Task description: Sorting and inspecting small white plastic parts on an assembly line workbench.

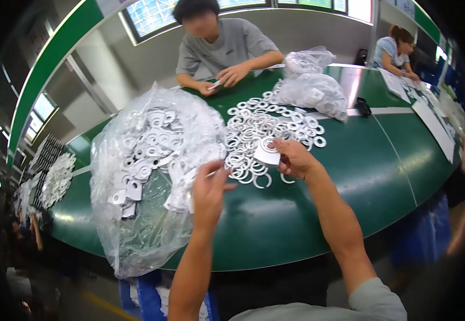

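My right hand [295, 159] is closed on a white plastic part [267, 155] with a round ringed end and a flat flared side, pinched between thumb and fingers above the table. Just below and behind it spreads a pile of loose white rings [246, 128]. My left hand [209, 191] is slightly blurred, its fingers apart, with nothing visible in it. It hovers by the right edge of a large clear plastic bag [152, 241]. Inside the opened bag lie many white parts [155, 140] of a similar ringed shape.
Across the green table [296, 224] a co-worker [219, 51] handles a small white piece. Another clear bag [318, 93] stands behind the rings, near a small black object [363, 107]. At the far right sits a second person [394, 53] by white sheets [434, 128]. More white parts [57, 179] are heaped at far left.
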A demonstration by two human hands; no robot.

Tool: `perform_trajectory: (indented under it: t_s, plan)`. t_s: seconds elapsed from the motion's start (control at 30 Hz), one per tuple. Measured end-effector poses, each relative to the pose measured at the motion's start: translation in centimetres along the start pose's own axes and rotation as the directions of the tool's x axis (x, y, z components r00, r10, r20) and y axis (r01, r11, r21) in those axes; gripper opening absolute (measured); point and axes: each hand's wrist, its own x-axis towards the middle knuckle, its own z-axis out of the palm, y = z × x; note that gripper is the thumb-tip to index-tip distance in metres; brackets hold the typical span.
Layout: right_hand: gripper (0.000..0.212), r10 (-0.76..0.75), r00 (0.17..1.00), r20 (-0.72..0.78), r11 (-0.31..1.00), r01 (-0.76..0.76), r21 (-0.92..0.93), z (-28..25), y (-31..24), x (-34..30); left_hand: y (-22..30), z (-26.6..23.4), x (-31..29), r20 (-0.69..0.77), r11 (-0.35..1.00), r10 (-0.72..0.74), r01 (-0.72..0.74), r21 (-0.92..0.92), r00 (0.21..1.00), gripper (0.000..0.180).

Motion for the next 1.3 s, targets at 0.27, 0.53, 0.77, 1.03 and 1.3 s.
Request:
perform_trajectory:
  t_s: [0.27,0.53,0.77,1.03,1.3]
  plan:
    - [0.033,-0.185,0.983,0.012,0.908,0.175,-0.38,10.4,1.5,8.8,-2.1,-3.1,5.9,-0.034,0.865,-0.326,0.284,-0.414,0.945,0.034]
    - [0.029,-0.552,0.765,0.33,0.532,0.629,-0.568,21.0,9.0,9.6,-1.0,-15.4,4.8,-0.466,0.94,-0.193,0.026,-0.34,0.863,0.029]
    - [0.029,-0.478,0.744,0.468,0.508,0.668,-0.544,20.1,8.8,10.4,-3.1,-14.0,3.4,-0.43,0.935,-0.049,-0.11,-0.338,0.901,0.015]
    - [0.026,-0.196,0.958,0.211,0.947,0.241,-0.211,20.4,9.2,8.1,-2.9,-9.8,0.0,-0.669,0.983,0.175,-0.17,0.073,0.723,0.029]
    - [0.037,-0.097,0.989,0.115,0.937,0.13,-0.325,16.2,10.3,3.4,-4.4,-16.9,-25.5,-0.368,0.665,0.569,-0.148,0.732,0.736,0.022]
